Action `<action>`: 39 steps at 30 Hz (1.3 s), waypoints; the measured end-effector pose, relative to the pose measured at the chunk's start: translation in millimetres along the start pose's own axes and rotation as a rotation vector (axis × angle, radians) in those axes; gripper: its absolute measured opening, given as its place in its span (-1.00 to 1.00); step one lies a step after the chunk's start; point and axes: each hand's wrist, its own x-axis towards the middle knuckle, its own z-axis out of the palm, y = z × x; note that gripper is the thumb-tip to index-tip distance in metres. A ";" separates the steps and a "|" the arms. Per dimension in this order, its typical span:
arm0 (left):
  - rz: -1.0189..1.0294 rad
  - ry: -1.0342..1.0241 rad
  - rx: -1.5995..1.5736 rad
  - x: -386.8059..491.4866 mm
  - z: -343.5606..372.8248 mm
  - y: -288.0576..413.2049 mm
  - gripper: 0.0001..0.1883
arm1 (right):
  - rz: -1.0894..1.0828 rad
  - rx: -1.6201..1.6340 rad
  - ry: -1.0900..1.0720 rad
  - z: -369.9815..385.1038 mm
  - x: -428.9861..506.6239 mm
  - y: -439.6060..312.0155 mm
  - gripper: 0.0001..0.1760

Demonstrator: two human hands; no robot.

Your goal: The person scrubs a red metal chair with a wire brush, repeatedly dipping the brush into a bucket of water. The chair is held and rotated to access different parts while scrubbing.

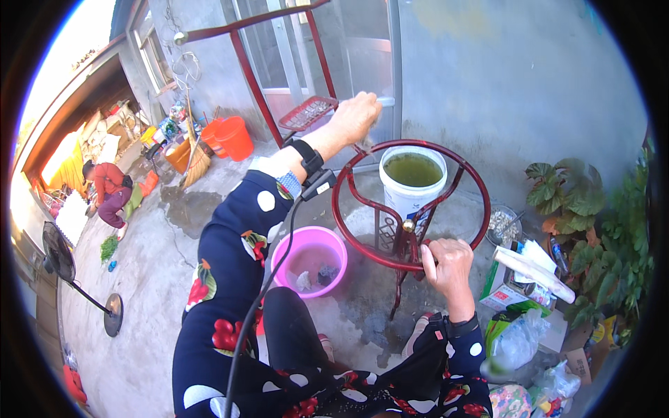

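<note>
A dark red metal washbasin stand (413, 142) stands in front of me, with a round ring, a soap dish (308, 113) and a tall towel rail (251, 20). My right hand (450, 261) grips the near right edge of the ring. Held over the far left of the ring, my left hand (355, 119) is closed on a greyish scrubber or rag (367, 142), mostly hidden by the fingers. A white plastic bucket (394, 193) of greenish water shows through the ring. Left of the stand, a pink basin (308, 233) contains cloudy water, a pale clump and a dark grey clump.
Cardboard boxes (504, 298), plastic bags (522, 334) and leafy plants (590, 251) crowd the right side. A bowl (503, 224) sits by the wall. Orange buckets (233, 138), a broom (197, 164) and a fan (112, 313) stand left; another person (112, 183) bends there. A cable runs along my left arm.
</note>
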 end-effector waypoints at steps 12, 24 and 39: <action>0.205 0.152 0.738 124.2 -102.0 -140.5 -0.62 | -0.037 -0.009 0.028 3.9 7.1 2.3 -0.63; -0.574 0.006 0.557 149.0 -138.3 -197.1 -0.70 | -0.027 0.031 0.025 11.6 9.3 9.7 -0.66; -0.621 -0.406 0.600 57.2 -305.8 -139.7 -0.60 | 0.000 -0.080 0.034 -10.6 -0.3 -18.7 -0.56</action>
